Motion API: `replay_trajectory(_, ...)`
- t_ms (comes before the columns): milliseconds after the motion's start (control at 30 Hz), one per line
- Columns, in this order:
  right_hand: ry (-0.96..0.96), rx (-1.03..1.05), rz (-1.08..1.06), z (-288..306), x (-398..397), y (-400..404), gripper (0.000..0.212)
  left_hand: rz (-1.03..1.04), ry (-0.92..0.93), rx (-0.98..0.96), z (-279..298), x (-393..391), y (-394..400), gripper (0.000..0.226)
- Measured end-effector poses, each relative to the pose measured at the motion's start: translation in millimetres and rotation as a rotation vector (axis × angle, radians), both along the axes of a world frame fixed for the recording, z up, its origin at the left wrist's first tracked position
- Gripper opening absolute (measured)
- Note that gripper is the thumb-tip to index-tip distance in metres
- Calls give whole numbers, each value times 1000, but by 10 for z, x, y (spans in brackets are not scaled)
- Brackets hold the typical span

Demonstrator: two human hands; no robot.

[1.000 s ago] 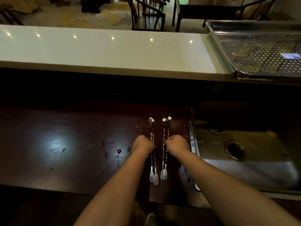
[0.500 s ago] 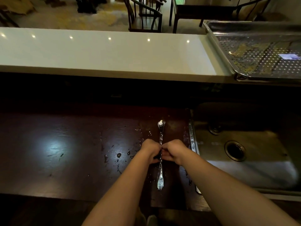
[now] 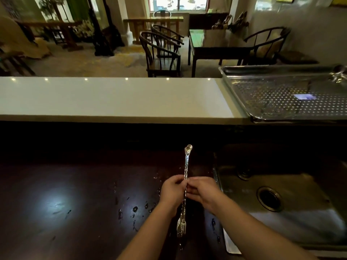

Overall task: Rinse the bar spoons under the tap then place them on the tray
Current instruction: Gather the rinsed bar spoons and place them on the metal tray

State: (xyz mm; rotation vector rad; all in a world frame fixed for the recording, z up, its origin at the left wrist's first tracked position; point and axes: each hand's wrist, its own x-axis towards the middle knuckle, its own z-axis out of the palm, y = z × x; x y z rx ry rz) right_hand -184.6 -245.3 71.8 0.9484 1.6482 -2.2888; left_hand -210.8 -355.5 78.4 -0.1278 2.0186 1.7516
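Spoons (image 3: 185, 177) bundled between left hand (image 3: 173, 190) and right hand (image 3: 201, 192), both pinching mid-stem; bowls at 12, forks at 6; count unclear.

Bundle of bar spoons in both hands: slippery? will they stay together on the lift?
Probably slippery: the bar spoons are thin polished metal, with water drops on the counter. Likely stiff. The left hand and right hand pinch only mid-shaft, so the loose spoons may fan apart.

The tray (image 3: 281, 102) runs off the right edge; hands hide the bar spoons' (image 3: 186, 166) middles.
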Motion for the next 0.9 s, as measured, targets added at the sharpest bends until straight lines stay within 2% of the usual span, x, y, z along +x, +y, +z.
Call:
replay_trajectory(233,250,30,-36,904,17,338,17,-23,270,139,778,17,352,22)
replay_trajectory(400,393,99,-50,1583,158,740,20,-63,360,229,1408,107,779,23)
replay_trajectory(600,414,211,-98,2124,295,1408,11,-92,566,118,1915,321,1437,26)
replay_trajectory(767,445,351,-100,2441,364,1941,11,-135,546,114,2243,447,1970,25)
replay_trajectory(900,463,575,-79,2621,402,2250,14,-149,447,212,2405,521,2278,24)
